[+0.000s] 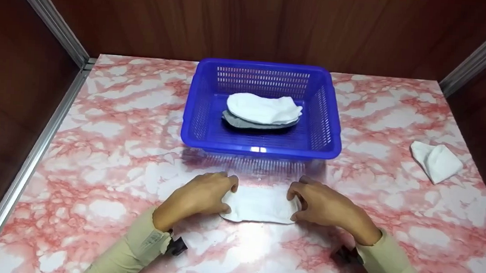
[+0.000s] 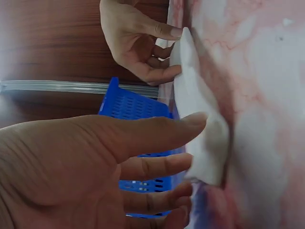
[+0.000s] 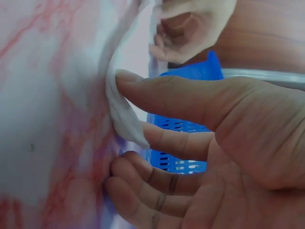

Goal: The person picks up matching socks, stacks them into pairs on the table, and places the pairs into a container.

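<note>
A folded white sock lies flat and lengthwise on the marbled table, close in front of the blue basket. My left hand holds its left end, thumb at the near edge and fingers at the far edge. At the other end my right hand grips the sock in the same manner. In the left wrist view the thumb presses on the white fabric. The right wrist view has the thumb on the sock's face, with the index finger at its end and the other fingers beside it.
Behind the hands stands a blue perforated basket. Inside it, a white sock lies on top of a grey sock. Another piece of crumpled white fabric rests at the table's right side. Brown wooden panels enclose the table.
</note>
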### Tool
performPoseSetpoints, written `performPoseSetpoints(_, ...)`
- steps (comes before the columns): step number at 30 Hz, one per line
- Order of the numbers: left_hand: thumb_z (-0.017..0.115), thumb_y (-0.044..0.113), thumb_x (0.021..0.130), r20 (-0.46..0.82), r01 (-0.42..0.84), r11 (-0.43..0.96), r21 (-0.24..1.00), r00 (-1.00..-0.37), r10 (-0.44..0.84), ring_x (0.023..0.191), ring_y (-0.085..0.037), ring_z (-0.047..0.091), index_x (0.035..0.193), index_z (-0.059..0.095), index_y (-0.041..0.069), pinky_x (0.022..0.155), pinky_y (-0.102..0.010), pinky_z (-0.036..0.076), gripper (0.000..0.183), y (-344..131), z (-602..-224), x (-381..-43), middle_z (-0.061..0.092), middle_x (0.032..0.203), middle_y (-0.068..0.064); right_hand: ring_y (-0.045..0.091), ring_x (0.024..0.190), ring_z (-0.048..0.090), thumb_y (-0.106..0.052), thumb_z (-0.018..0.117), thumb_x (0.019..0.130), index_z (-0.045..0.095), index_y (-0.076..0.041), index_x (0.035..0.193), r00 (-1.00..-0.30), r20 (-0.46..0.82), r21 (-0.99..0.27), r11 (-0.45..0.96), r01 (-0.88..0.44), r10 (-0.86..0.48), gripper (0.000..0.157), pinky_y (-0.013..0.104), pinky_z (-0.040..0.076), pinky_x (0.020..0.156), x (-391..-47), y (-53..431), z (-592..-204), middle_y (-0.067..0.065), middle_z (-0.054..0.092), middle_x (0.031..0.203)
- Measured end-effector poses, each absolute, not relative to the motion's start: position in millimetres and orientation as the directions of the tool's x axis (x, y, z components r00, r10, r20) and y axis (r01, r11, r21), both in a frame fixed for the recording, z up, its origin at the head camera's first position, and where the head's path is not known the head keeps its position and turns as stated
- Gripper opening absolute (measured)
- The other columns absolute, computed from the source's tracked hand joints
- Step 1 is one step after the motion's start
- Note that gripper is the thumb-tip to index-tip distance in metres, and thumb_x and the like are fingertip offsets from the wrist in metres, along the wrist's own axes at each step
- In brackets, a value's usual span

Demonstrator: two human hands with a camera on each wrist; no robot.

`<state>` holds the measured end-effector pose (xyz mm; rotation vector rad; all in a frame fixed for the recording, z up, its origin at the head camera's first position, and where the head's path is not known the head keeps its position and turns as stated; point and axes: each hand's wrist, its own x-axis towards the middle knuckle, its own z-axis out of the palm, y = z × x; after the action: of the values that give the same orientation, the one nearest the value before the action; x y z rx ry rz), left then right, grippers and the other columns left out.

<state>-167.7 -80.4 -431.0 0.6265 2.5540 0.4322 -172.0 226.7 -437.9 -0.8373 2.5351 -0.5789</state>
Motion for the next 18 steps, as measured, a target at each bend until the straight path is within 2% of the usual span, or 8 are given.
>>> performPoseSetpoints(7,0.088,0.023,0.084,-0.383,0.316,0.855,0.411,-0.791,0.476,0.095,-0.026,0.066,0.118,0.066,0.012,0.085,-0.048,0.057,0.042,-80.8,-435.5,-168.4,0.073,0.111,-0.009,0.007,0.079,0.05,-0.022,0.091,0.079,0.065,-0.016,0.103,-0.735,-0.241,-0.516,0.725,-0.456,-0.634,0.036,0.023,0.044,0.068,-175.6,228.9,-443.9,-0.001,0.057,0.09)
performPoseSetpoints(13,0.083,0.028,0.089,-0.383,0.345,0.846,0.407,-0.776,0.501,0.097,-0.026,0.067,0.123,0.063,0.01,0.086,-0.047,0.057,0.043,-79.5,-429.0,-166.4,0.07,0.11,-0.009,0.007,0.078,0.051,-0.024,0.087,0.084,0.068,-0.015,0.106,-0.707,-0.22,-0.514,0.695,-0.502,-0.673,0.03,0.023,0.044,0.069,-178.0,234.0,-439.7,0.0,0.059,0.09)
performPoseSetpoints(18,0.078,0.034,0.095,-0.294,0.389,0.812,0.435,-0.791,0.537,0.092,-0.027,0.069,0.126,0.064,0.006,0.082,-0.046,0.058,0.044,-77.7,-406.7,-167.6,0.073,0.104,-0.01,0.014,0.084,0.063,-0.023,0.082,0.09,0.072,-0.009,0.113,-0.721,-0.172,-0.51,0.687,-0.518,-0.672,0.029,0.029,0.056,0.074,-176.9,242.2,-421.6,0.004,0.067,0.1)
